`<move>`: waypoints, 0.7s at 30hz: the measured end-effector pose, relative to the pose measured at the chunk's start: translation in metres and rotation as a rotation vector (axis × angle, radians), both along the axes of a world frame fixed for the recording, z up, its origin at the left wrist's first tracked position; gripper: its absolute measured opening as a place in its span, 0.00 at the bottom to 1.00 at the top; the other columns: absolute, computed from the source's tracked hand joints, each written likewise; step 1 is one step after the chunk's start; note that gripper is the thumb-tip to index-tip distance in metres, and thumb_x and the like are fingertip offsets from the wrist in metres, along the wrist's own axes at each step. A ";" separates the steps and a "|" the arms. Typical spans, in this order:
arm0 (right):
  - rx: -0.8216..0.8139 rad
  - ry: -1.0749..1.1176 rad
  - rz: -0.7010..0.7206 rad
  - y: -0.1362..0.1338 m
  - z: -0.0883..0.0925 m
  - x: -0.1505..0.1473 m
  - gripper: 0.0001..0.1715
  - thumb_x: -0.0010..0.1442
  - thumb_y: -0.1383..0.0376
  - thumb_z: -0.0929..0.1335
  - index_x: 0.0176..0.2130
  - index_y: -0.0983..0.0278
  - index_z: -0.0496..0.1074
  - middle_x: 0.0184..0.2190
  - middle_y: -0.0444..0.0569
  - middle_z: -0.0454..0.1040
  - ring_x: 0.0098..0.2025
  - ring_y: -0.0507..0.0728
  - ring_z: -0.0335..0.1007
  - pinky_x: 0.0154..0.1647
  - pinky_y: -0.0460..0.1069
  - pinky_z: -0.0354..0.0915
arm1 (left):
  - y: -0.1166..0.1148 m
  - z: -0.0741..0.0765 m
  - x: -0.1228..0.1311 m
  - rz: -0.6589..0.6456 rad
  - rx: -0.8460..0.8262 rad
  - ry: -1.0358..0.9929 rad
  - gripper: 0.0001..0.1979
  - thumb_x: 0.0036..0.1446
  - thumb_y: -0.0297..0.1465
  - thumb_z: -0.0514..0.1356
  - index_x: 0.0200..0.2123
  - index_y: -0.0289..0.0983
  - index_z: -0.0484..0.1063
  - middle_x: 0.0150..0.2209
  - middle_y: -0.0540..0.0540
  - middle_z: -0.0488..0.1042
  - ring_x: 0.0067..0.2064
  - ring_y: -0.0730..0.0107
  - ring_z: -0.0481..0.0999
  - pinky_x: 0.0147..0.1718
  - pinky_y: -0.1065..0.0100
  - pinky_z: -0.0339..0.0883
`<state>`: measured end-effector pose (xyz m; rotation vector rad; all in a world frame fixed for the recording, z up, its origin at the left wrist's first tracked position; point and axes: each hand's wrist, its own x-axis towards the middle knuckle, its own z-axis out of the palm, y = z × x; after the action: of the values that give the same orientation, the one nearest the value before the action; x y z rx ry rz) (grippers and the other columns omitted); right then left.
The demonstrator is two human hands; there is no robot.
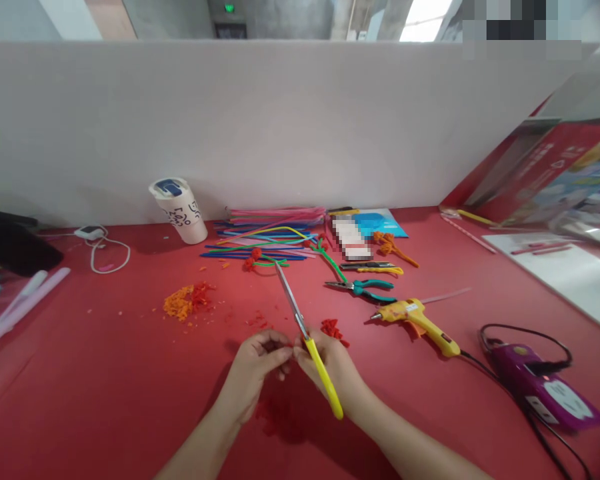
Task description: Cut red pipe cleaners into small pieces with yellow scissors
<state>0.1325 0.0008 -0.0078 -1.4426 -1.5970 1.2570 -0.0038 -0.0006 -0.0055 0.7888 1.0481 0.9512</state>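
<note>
Yellow-handled scissors [323, 377] rest in my right hand [336, 367], blades shut and aimed at the back of the table. Its fingertips meet those of my left hand [258, 363], which is closed in a pinch; whatever lies between them is too small to make out. Below the hands is a blurred patch of red fluff [280, 419]. Just beyond my right hand sits a small red fuzzy clump [334, 330]. Orange and red clippings [183, 301] are heaped to the left. Red-tipped green pipe-cleaner stems [325, 253] lie past the scissor tips.
Colored pipe cleaners [260, 230] lie along the white partition [280, 127], near a cup [180, 210]. On the right are pliers [363, 288], a cutter knife [367, 265], a yellow glue gun [420, 320] and a purple power strip [545, 387] with cables. An orange fuzzy piece [393, 247] lies behind.
</note>
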 end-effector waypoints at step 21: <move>0.158 -0.295 0.095 0.002 0.021 0.018 0.13 0.48 0.58 0.63 0.22 0.61 0.53 0.17 0.37 0.52 0.19 0.47 0.45 0.19 0.42 0.46 | 0.003 0.011 -0.007 0.136 -0.016 -0.168 0.05 0.44 0.25 0.59 0.27 0.34 0.64 0.21 0.51 0.70 0.21 0.79 0.68 0.21 0.77 0.60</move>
<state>0.1510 0.0028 0.0129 -1.5192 -1.9331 0.9757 -0.0103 0.0022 0.0050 0.6191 0.9702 1.1039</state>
